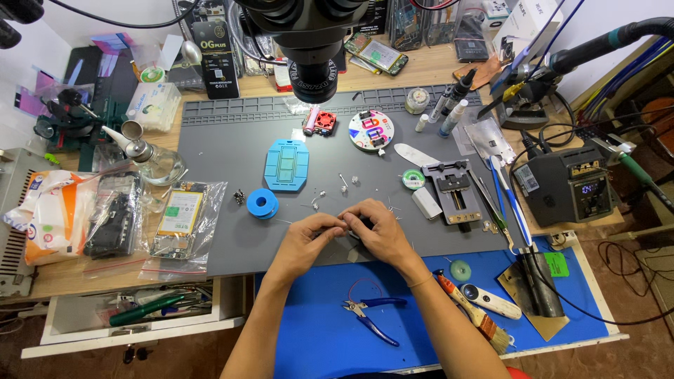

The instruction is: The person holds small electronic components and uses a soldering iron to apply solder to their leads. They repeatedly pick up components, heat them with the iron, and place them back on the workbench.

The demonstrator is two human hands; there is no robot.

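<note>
While meeting fingertip to fingertip over the grey mat (232, 245) on the counter (421, 70), left hand (309, 235) and right hand (379, 228) both pinched narrow on a tiny part (349, 223) (too small to identify). Blue solder spool (262, 203) just left of the hands; blue-handled pliers (368, 316) nearer the body on the blue mat (316, 337); microscope (312, 42) overhead.
</note>
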